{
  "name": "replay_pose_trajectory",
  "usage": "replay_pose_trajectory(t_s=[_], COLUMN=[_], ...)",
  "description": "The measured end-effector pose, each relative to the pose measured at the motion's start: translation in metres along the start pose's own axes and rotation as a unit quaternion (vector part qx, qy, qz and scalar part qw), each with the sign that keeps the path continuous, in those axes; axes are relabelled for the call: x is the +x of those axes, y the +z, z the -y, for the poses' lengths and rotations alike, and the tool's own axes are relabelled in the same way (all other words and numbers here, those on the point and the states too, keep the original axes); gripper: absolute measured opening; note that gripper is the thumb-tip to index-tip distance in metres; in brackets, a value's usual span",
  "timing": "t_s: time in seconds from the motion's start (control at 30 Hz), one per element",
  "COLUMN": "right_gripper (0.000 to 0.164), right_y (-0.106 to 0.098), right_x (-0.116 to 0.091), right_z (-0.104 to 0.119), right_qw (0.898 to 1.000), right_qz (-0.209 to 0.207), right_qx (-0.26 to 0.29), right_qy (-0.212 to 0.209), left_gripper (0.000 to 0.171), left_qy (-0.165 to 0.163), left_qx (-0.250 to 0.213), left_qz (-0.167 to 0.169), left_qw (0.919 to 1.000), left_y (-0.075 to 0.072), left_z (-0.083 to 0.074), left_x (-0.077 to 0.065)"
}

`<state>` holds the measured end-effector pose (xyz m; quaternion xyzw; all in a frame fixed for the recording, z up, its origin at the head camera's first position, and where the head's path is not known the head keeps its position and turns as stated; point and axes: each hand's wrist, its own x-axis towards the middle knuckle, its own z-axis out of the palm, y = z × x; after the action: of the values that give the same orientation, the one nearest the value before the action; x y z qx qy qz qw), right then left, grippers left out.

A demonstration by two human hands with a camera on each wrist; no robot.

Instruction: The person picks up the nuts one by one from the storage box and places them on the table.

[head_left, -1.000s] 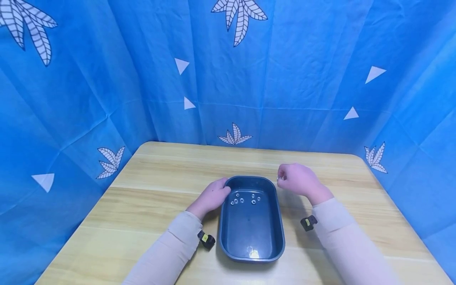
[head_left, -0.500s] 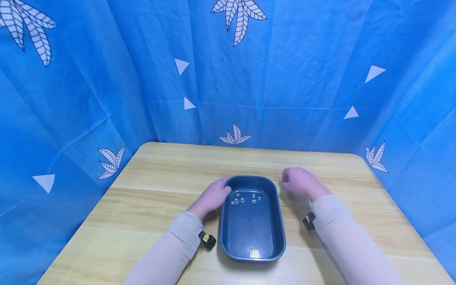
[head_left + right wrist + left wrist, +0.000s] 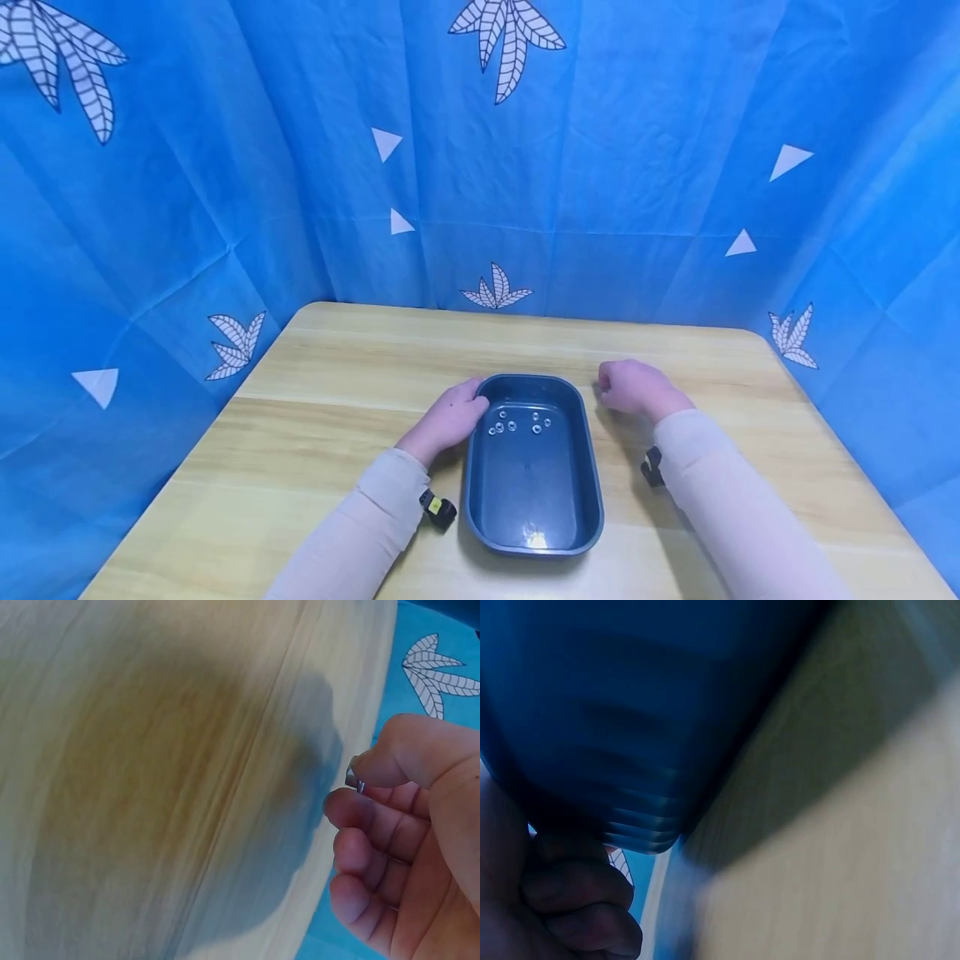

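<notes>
A dark blue rectangular tray (image 3: pixel 528 500) sits at the middle of the wooden table, with several small shiny metal nuts (image 3: pixel 512 426) scattered in its far half. My left hand (image 3: pixel 448 417) grips the tray's far left rim, thumb over the edge; the left wrist view shows its fingers curled beside the tray's dark outer wall (image 3: pixel 630 697). To the right of the tray, my right hand (image 3: pixel 633 387) hovers over the table. Its thumb and index fingertip pinch one small metal nut (image 3: pixel 354 774), visible in the right wrist view but hidden behind the hand in the head view.
The pale wood table (image 3: pixel 330 375) has rounded far corners and reaches back to a blue curtain (image 3: pixel 637 167) printed with white leaves and triangles. Black wrist cameras (image 3: pixel 438 508) are worn on both sleeves. The hand's shadow falls on the tabletop.
My right hand has moved slightly right and nearer me, away from the tray's far right corner, still pinching the nut. The left hand and the tray have stayed in place.
</notes>
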<state>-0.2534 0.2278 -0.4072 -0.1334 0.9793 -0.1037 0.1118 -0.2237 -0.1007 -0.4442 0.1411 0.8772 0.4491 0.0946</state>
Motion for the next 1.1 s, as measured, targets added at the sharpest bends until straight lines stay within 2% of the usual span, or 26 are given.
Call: replay_pose_trajectory(t_s=[0.47,0.7,1.1], right_gripper=[0.005,0.017,0.015], right_y=[0.004,0.001,-0.007], right_x=[-0.004,-0.007,-0.011], right_z=[-0.007,-0.012,-0.004], right_qw=[1.000,1.000,0.999], right_qz=[-0.008,-0.026,-0.043], right_qx=[-0.012,0.003,-0.011], right_qy=[0.004,0.004,-0.008], left_gripper=[0.047,0.052,0.056], left_qy=[-0.001,-0.010,-0.019], left_qx=[-0.002,-0.002,-0.013], left_qz=[0.002,0.000,-0.006], left_qw=[1.0000,0.9999,0.9997], left_y=[0.001,0.002,0.004], left_z=[0.000,0.000,0.001], left_x=[0.001,0.001,0.000])
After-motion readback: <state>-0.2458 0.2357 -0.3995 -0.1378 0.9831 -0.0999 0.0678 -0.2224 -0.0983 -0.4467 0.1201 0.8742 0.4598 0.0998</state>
